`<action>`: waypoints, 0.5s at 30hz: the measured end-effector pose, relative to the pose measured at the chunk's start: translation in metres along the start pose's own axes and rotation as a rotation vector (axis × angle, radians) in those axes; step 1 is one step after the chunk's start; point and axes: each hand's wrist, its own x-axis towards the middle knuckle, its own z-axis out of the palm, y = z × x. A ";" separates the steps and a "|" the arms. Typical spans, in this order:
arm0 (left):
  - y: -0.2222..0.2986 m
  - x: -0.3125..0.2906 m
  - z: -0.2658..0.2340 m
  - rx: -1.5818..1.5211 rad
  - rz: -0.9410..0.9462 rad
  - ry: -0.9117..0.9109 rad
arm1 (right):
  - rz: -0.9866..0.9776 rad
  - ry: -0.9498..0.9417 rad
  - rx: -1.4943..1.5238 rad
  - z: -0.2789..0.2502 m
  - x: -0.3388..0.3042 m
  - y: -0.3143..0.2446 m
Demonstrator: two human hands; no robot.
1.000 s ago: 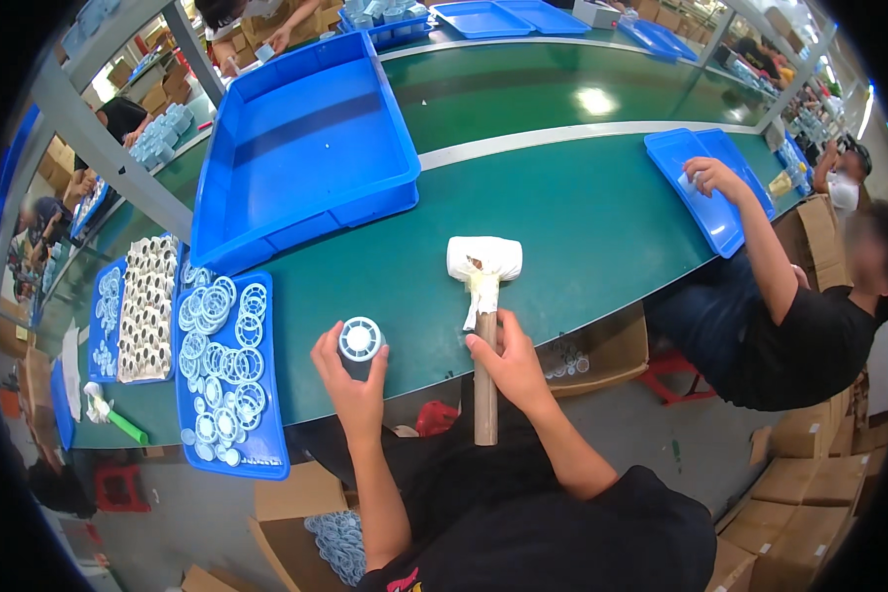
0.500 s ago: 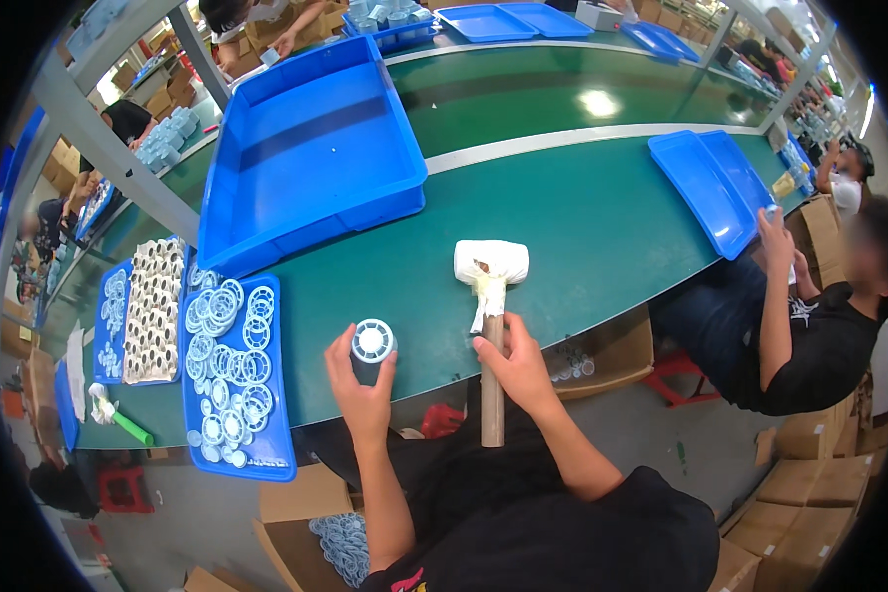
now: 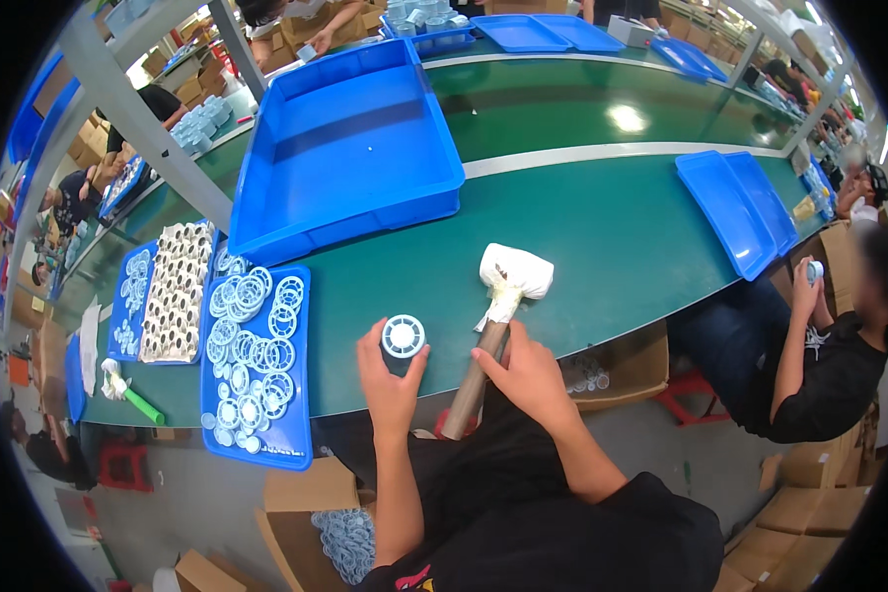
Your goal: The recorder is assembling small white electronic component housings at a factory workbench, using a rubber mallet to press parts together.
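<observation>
My left hand (image 3: pixel 391 387) pinches a round pale-blue plastic part (image 3: pixel 403 336) with a white spoked centre between thumb and fingers, at the table's near edge. To its right, my right hand (image 3: pixel 526 373) is closed round the wooden handle of a mallet (image 3: pixel 482 357). The mallet's head (image 3: pixel 516 272) is wrapped in white material. It tilts, head up to the right, handle end down to the left, and is apart from the round part.
Left of my hands, a blue tray (image 3: pixel 293 429) holds many pale-blue rings and small discs. Beyond it are a carton of dark-centred pieces (image 3: pixel 178 293), a green-handled mallet (image 3: pixel 144 406) and a big blue bin (image 3: pixel 350 158). Blue trays (image 3: pixel 725 214) and a co-worker (image 3: pixel 827 380) are at right.
The mallet has tipped from upright to slanted, its handle end swinging left. The whole scene has shifted slightly right in view. My left hand still holds the round part.
</observation>
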 end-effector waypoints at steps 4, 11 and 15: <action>-0.001 -0.001 -0.004 -0.097 -0.062 -0.009 | -0.020 0.017 -0.016 0.008 0.004 -0.003; -0.009 -0.002 -0.008 -0.284 -0.085 -0.040 | -0.011 0.017 0.016 0.012 0.010 -0.018; -0.005 -0.003 -0.009 -0.257 -0.094 -0.079 | -0.003 0.033 0.020 0.012 0.009 -0.015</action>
